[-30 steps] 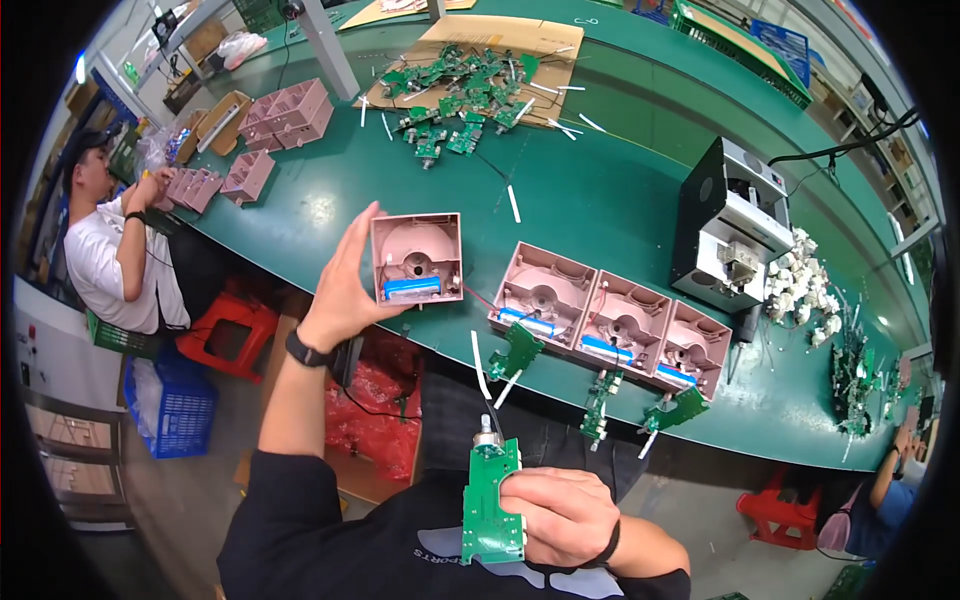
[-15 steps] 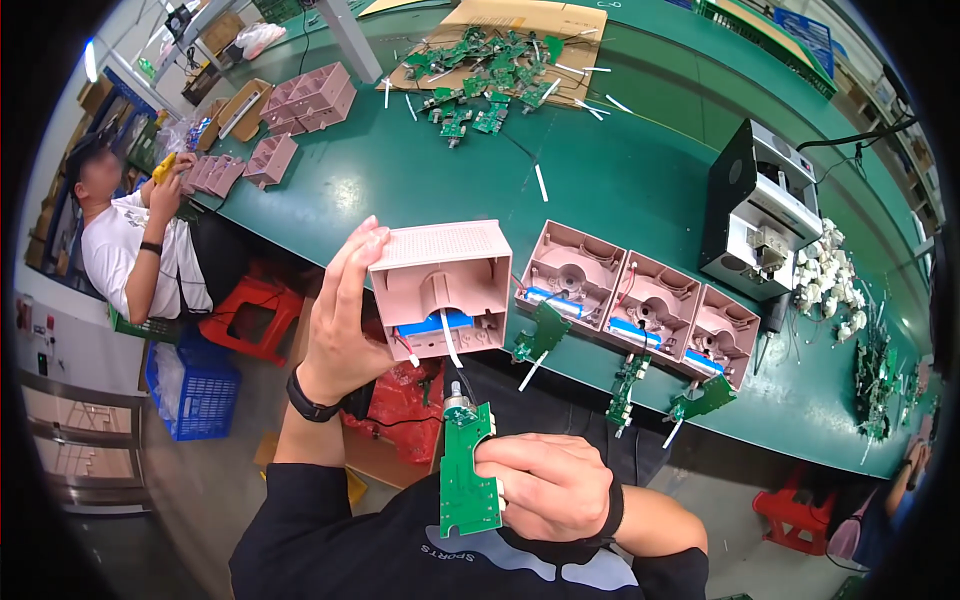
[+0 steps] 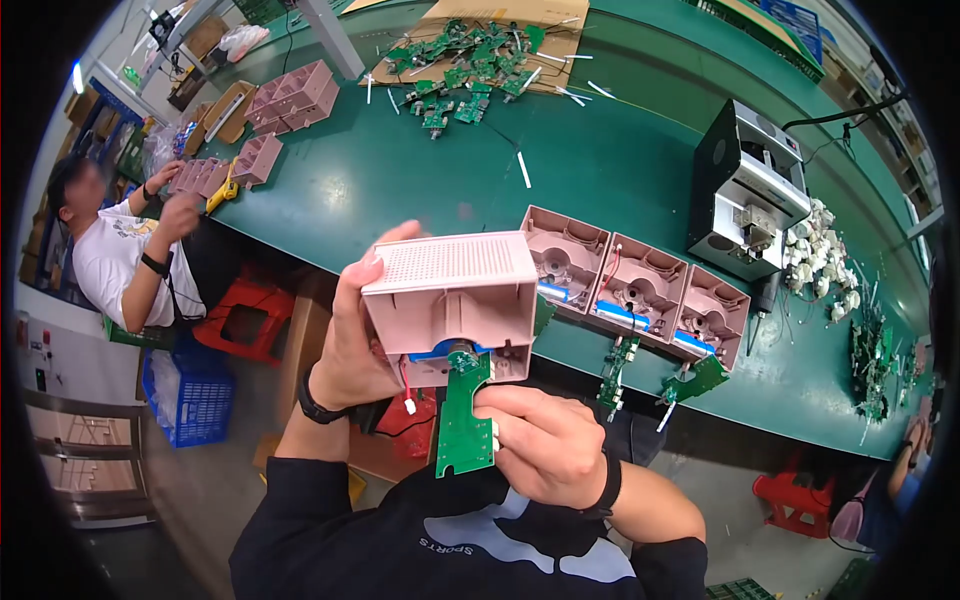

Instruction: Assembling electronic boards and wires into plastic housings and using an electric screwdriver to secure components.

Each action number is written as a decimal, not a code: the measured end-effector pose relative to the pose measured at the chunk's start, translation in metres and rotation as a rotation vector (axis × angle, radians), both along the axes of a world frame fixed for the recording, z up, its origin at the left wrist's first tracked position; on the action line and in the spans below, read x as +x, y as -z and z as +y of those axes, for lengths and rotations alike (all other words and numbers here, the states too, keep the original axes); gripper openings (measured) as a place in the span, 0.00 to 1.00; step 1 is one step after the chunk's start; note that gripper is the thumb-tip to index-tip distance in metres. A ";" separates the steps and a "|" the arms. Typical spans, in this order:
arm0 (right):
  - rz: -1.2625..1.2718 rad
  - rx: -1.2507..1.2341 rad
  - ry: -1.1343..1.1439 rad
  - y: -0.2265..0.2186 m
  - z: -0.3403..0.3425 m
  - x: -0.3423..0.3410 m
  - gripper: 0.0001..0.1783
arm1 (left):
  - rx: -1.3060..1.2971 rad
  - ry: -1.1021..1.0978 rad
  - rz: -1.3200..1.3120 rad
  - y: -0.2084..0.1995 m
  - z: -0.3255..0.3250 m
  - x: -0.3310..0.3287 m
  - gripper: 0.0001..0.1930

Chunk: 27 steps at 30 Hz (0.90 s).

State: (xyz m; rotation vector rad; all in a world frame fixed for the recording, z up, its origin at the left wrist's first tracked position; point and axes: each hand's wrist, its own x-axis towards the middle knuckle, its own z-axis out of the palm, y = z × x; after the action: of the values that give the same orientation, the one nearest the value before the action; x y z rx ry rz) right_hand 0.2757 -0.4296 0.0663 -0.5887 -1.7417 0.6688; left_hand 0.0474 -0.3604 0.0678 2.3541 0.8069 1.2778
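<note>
My left hand [image 3: 350,335] grips a pink plastic housing [image 3: 450,310] by its left side, tilted so its hollow interior faces me. A blue cylindrical battery [image 3: 428,349] lies inside, and a red wire with a small white connector [image 3: 409,405] hangs out. My right hand [image 3: 550,440] pinches the right edge of a green circuit board [image 3: 464,425]. The board's upper end, with a round metal part [image 3: 462,358], is at the lower opening of the housing. Whether the two touch I cannot tell.
Three open pink housings [image 3: 640,285] stand in a row on the green table [image 3: 420,200], with boards hanging by them. Behind lies a pile of circuit boards [image 3: 480,65] on cardboard. A black-and-white machine [image 3: 755,195] stands right, beside white parts [image 3: 815,265]. A co-worker [image 3: 125,250] sits left.
The circuit board has moved up, bringing its round metal part to the housing's opening. The housing has tipped, showing more of its perforated top. The co-worker's yellow tool now rests on the table.
</note>
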 end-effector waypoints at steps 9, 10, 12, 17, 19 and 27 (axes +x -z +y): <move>-0.196 0.311 0.034 0.001 0.004 0.004 0.19 | -0.106 0.188 -0.073 0.003 -0.008 -0.003 0.66; -0.294 0.460 0.054 0.001 0.005 0.005 0.18 | -0.101 0.188 -0.074 0.003 -0.007 -0.003 0.66; -0.392 0.616 0.074 0.001 0.006 0.006 0.18 | -0.148 0.194 -0.149 0.003 -0.009 -0.006 0.64; -0.427 0.686 0.167 -0.003 -0.001 0.008 0.15 | -0.274 0.199 -0.329 -0.002 -0.007 -0.015 0.58; -0.381 0.595 0.179 -0.008 -0.005 0.014 0.16 | -0.326 0.207 -0.399 -0.002 -0.008 -0.015 0.56; 0.195 -0.552 0.159 -0.021 0.012 0.000 0.17 | -0.586 0.283 -0.701 0.013 -0.032 -0.005 0.46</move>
State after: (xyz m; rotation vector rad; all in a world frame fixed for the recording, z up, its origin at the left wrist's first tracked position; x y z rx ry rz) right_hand 0.2754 -0.4180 0.0868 -0.9921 -1.3085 1.0653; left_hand 0.0428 -0.3928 0.0547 1.3649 0.4948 1.3668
